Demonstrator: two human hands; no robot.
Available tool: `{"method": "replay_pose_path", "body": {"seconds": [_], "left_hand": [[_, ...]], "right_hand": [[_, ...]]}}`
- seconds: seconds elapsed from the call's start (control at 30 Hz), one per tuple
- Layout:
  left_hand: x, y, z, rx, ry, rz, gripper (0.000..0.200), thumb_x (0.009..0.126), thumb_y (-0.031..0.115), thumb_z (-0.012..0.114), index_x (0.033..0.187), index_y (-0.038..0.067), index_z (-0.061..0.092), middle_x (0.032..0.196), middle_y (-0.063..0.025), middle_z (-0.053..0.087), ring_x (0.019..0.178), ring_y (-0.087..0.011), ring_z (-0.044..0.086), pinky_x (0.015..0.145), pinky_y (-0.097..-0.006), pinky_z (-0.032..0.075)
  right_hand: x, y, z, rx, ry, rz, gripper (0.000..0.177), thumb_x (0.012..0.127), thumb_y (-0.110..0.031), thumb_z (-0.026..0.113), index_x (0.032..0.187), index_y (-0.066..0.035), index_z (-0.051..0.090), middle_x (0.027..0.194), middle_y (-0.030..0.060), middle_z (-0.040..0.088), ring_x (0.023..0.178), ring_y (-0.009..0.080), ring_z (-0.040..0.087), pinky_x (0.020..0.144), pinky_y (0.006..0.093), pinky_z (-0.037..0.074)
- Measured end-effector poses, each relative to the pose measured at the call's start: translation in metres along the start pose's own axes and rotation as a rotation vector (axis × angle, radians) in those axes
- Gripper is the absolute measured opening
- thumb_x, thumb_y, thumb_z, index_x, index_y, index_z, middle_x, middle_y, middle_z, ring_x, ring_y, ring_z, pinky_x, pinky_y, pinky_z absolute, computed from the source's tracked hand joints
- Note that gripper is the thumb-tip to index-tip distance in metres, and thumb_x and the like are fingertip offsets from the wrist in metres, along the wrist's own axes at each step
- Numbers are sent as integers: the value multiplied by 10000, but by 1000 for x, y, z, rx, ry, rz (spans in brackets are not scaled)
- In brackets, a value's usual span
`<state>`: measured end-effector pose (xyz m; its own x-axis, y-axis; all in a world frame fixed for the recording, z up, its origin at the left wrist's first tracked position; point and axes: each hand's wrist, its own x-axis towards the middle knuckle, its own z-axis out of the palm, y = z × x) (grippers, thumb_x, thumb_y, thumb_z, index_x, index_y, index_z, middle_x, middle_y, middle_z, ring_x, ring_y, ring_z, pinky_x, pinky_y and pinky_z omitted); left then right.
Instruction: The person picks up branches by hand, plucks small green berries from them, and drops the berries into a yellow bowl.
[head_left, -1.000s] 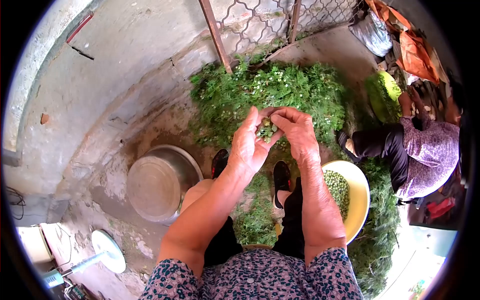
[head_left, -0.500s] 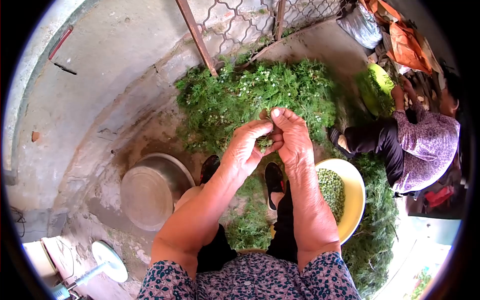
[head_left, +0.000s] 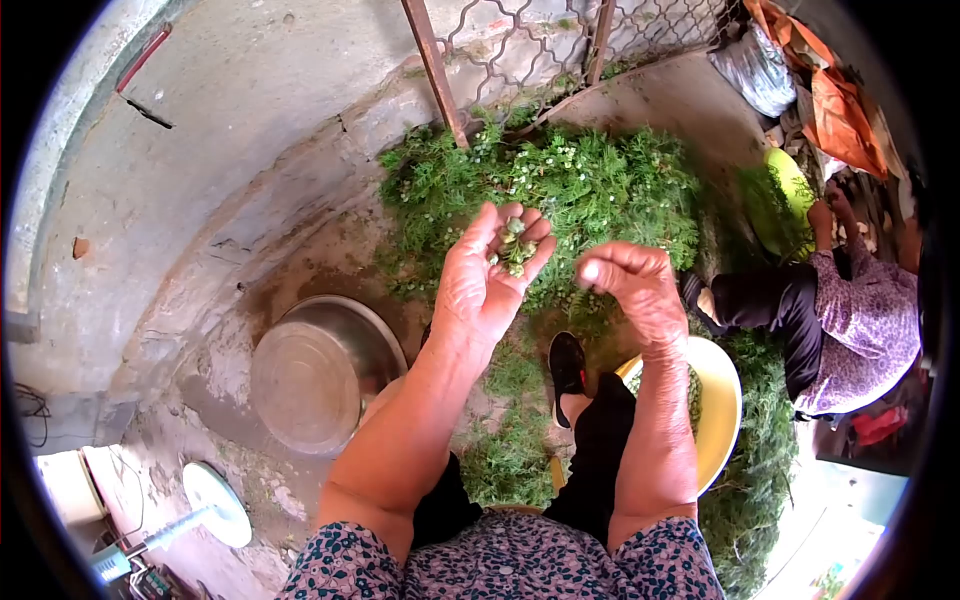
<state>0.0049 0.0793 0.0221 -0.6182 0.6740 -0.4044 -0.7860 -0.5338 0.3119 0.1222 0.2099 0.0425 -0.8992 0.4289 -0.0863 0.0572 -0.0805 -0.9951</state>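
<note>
My left hand [head_left: 490, 270] is turned palm up with its fingers slightly curled. Several small green cones [head_left: 514, 248] rest in it, on the palm and fingers. To its right, my right hand [head_left: 640, 290] has thumb and forefinger pressed together; whether anything is between them I cannot make out. Beyond both hands spreads a heap of green conifer branches [head_left: 600, 185] dotted with pale cones. Under my right forearm stands a yellow basin [head_left: 722, 400], partly hidden, with green cones [head_left: 693, 400] inside.
An upturned metal pot [head_left: 305, 385] is on the ground at left. Another person [head_left: 860, 310] sits at right, hands near a yellow-green container [head_left: 793, 190]. A wire fence [head_left: 530, 50] borders the far side. More branches [head_left: 745, 500] lie at lower right.
My hands, together over a sprig before, are now apart. The left has opened palm up, showing cones; the right has drawn away to the right and down. The view has shifted slightly.
</note>
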Motion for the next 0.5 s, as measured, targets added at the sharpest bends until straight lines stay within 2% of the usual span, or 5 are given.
{"method": "replay_pose_path", "body": {"seconds": [0.03, 0.17, 0.2, 0.33, 0.5], "left_hand": [[0, 1, -1, -27, -24, -3, 320, 896, 281, 531, 997, -22, 535, 1010, -160, 576, 995, -284, 557, 940, -447, 445], [0, -2, 1, -38, -60, 4, 382, 885, 333, 532, 1019, -25, 526, 1039, -169, 575, 1030, -298, 546, 961, -462, 426], [0, -2, 1, -35, -67, 12, 404, 884, 349, 526, 1033, -26, 523, 1044, -171, 574, 1037, -302, 544, 956, -453, 429], [3, -3, 0, -31, -92, 28, 463, 883, 393, 504, 1071, -30, 517, 1070, -174, 571, 1065, -309, 534, 922, -420, 447], [3, -6, -1, -43, -160, -15, 490, 884, 412, 494, 1092, -31, 516, 1091, -166, 566, 1074, -294, 528, 894, -379, 455]], "right_hand": [[2, 3, 6, -9, 177, -5, 183, 744, -99, 709, 903, -21, 665, 780, 34, 649, 722, 105, 581, 682, 235, 467], [10, 8, 19, 2, 183, -249, 270, 701, 44, 696, 942, -71, 663, 1035, 39, 569, 857, 104, 567, 694, 230, 469], [11, 12, 19, 11, 145, -198, 317, 680, 67, 691, 951, -96, 665, 1153, 64, 515, 988, 145, 539, 778, 265, 464], [15, 11, 29, -222, 148, -323, 318, 643, 62, 699, 911, -108, 674, 1261, 125, 448, 1157, 260, 455, 937, 360, 392], [15, 5, 38, -469, 157, -394, 231, 651, 55, 684, 827, -96, 687, 1245, 179, 460, 1162, 304, 457, 938, 349, 391]]}}
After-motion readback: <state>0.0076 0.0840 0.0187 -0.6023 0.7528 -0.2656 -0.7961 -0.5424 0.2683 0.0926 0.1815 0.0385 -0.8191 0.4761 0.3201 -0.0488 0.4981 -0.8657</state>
